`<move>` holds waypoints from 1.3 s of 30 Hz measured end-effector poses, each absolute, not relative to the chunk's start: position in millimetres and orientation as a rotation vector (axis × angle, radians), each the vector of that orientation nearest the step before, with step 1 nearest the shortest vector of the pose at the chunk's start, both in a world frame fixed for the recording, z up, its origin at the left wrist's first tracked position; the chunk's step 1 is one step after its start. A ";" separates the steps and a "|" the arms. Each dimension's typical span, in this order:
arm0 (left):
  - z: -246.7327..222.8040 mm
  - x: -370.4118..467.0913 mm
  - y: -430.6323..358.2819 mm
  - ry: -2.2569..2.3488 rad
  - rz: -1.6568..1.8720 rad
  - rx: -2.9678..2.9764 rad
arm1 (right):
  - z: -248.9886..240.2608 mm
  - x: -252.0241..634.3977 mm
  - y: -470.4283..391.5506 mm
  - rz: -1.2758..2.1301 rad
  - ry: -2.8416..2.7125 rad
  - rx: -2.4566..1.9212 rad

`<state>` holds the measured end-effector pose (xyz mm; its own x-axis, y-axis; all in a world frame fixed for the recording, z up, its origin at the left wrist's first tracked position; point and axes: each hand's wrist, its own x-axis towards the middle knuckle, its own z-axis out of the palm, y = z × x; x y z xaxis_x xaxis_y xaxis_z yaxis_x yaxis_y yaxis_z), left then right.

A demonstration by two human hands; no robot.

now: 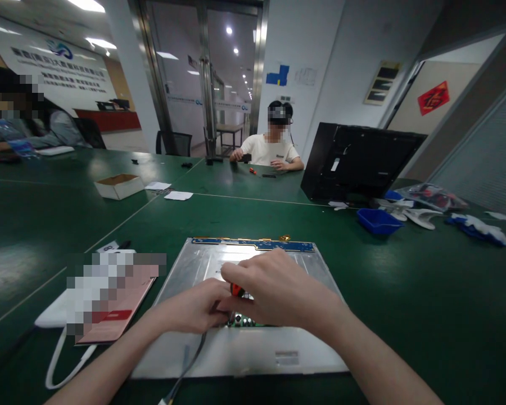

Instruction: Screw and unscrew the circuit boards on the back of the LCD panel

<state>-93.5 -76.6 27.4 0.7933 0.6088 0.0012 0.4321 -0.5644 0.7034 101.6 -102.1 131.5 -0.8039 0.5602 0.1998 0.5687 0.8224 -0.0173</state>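
Note:
A flat silver display panel [244,351] lies back side up on the table before me. Along its far edge runs a blue circuit strip [278,245], and a green circuit board [247,322] shows near its middle, partly under my hands. My right hand [278,287] is closed around a screwdriver with a red-and-black handle [236,289], held over the board. Right beside it, my left hand [194,306] has its fingers curled together low at the board; what they grip is hidden. A dark cable [196,357] trails from the board over the panel's near edge.
To the left lie a white device with a cable [53,312] and a pink booklet [126,304]. Farther off stand an open cardboard box [120,187], a blue tray [378,221], gloves [480,228] and a black monitor [358,163]. A person [274,149] sits opposite, another at far left.

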 end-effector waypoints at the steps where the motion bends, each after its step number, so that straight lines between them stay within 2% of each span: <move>1: 25.9 -94.3 -77.2 0.769 0.332 2.263 | 131.9 102.1 -101.7 -0.051 -2.810 -0.876; 39: 18.2 -99.6 -74.3 0.770 0.329 2.172 | 136.3 103.2 -102.4 0.050 -2.836 -0.881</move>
